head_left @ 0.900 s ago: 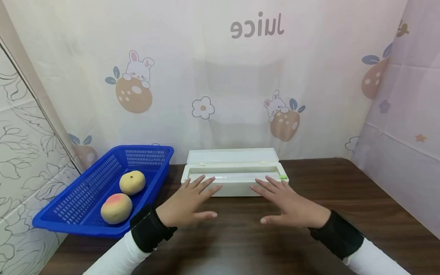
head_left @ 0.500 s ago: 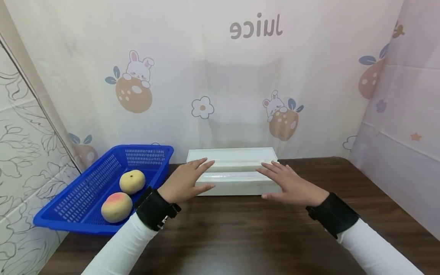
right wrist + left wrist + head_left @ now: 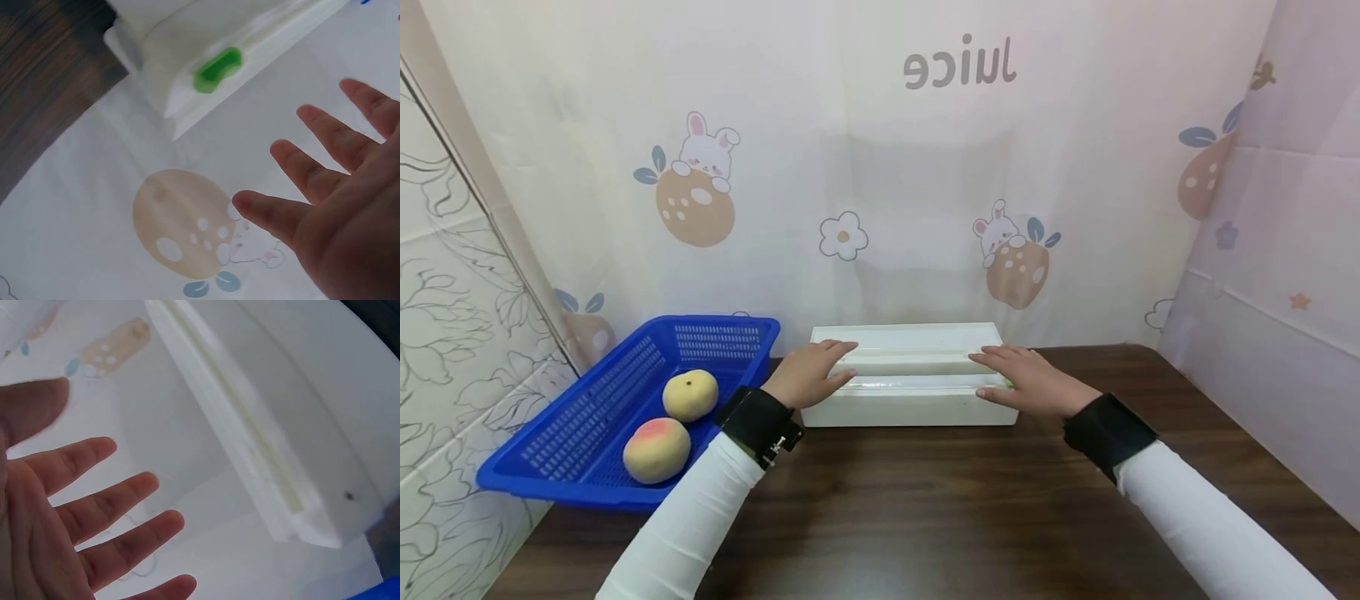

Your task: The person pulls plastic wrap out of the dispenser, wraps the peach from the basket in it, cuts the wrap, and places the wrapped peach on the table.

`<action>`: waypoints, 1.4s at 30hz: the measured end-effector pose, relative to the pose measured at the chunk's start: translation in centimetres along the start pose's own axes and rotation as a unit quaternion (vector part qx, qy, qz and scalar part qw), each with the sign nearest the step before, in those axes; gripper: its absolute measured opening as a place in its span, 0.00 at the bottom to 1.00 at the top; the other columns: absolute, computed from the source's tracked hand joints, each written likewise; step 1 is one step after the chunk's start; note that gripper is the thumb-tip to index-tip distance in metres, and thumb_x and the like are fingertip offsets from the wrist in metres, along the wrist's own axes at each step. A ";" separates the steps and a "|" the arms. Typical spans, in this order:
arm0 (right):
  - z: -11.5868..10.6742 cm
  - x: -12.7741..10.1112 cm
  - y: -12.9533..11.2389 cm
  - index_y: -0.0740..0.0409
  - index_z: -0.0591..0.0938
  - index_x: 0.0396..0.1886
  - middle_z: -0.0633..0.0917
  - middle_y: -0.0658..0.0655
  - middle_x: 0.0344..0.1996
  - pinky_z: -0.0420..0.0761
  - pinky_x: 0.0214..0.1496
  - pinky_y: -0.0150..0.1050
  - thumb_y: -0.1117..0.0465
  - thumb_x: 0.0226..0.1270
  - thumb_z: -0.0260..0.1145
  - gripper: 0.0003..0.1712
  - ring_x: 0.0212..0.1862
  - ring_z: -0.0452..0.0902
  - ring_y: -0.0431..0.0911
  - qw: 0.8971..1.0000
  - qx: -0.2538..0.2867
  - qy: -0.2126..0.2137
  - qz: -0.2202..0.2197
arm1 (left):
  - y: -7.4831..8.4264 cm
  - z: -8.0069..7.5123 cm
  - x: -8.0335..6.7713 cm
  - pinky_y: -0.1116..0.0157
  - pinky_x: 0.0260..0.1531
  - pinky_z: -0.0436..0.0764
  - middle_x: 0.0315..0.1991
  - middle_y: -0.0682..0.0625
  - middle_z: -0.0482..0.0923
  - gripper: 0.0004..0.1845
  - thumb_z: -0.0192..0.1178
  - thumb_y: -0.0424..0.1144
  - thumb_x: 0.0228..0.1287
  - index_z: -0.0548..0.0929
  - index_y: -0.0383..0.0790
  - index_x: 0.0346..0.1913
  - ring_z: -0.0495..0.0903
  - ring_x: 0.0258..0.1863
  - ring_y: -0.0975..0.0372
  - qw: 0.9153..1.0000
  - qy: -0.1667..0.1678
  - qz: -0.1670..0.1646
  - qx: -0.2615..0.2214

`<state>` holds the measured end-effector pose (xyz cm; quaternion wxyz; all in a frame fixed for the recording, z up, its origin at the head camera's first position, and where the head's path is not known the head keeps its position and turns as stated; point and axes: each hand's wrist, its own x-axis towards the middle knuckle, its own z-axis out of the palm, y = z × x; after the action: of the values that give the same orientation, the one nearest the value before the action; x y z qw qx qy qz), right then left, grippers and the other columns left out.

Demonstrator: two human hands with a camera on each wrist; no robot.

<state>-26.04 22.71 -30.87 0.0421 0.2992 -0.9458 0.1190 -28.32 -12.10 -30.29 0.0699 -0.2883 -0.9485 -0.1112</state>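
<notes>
Pale printed fabric [image 3: 917, 167] hangs behind a dark wood-grain table [image 3: 925, 517].

A dark wood-grain table [image 3: 880, 517] bore a blue plastic basket [image 3: 576, 493] and, beside it, a white cling-film dispenser [image 3: 913, 402].

I wear a long white sleeve on each arm, the left sleeve [image 3: 681, 525] and the right sleeve [image 3: 1217, 521] both close-fitting, with soft creases in the cloth. Round my wrists go wide black bands, the left band [image 3: 758, 421] carrying a small dark block with silvery bits at its inner edge, the right band [image 3: 1108, 435] plainer from above. My left hand [image 3: 805, 372] and right hand [image 3: 1030, 383] are bare, with slim, round-tipped fingers.
</notes>
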 end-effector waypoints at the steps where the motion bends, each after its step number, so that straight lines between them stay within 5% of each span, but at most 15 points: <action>1: 0.1 0.1 0.2 0.62 0.67 0.67 0.68 0.70 0.64 0.57 0.62 0.65 0.47 0.67 0.58 0.34 0.65 0.59 0.66 1.000 -0.005 -0.002 0.001 | -0.2 0.2 0.2 0.49 0.55 0.72 0.61 0.42 0.72 0.26 0.53 0.47 0.68 0.69 0.41 0.66 0.73 0.59 0.50 1.000 -0.001 -0.003 0.006; 12: 1.2 0.9 1.9 0.65 0.77 0.56 0.79 0.65 0.52 0.69 0.58 0.56 0.63 0.65 0.61 0.20 0.57 0.71 0.60 1.000 -0.004 -0.019 -0.010 | -1.2 2.1 0.9 0.55 0.51 0.75 0.50 0.46 0.81 0.18 0.60 0.27 0.58 0.82 0.43 0.52 0.78 0.52 0.52 0.998 -0.017 -0.059 0.025; 18: 1.6 1.1 2.4 0.65 0.79 0.53 0.81 0.62 0.50 0.73 0.55 0.53 0.66 0.63 0.62 0.18 0.55 0.74 0.58 1.000 0.009 -0.020 0.002 | -1.3 2.6 1.2 0.56 0.47 0.77 0.46 0.48 0.83 0.16 0.63 0.29 0.57 0.85 0.45 0.48 0.80 0.47 0.54 0.996 -0.015 -0.084 0.020; 25: 2.1 1.4 2.7 0.64 0.82 0.48 0.83 0.61 0.46 0.75 0.53 0.51 0.67 0.62 0.63 0.14 0.52 0.77 0.56 1.000 0.011 -0.019 -0.004 | -1.5 2.9 1.2 0.59 0.37 0.79 0.36 0.49 0.85 0.12 0.62 0.30 0.58 0.86 0.44 0.44 0.81 0.37 0.57 0.997 -0.006 -0.074 0.008; 42: 2.2 2.0 2.8 0.60 0.86 0.37 0.86 0.52 0.34 0.79 0.40 0.41 0.69 0.58 0.67 0.07 0.37 0.80 0.44 1.000 0.008 0.012 -0.014 | -1.9 2.7 1.6 0.60 0.38 0.78 0.34 0.50 0.84 0.10 0.62 0.30 0.58 0.86 0.42 0.41 0.80 0.36 0.58 0.995 0.011 -0.096 -0.015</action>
<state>-29.30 23.24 -33.26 0.0529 0.3115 -0.9398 0.1298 -30.89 -12.07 -32.87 0.0650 -0.1960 -0.9691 -0.1347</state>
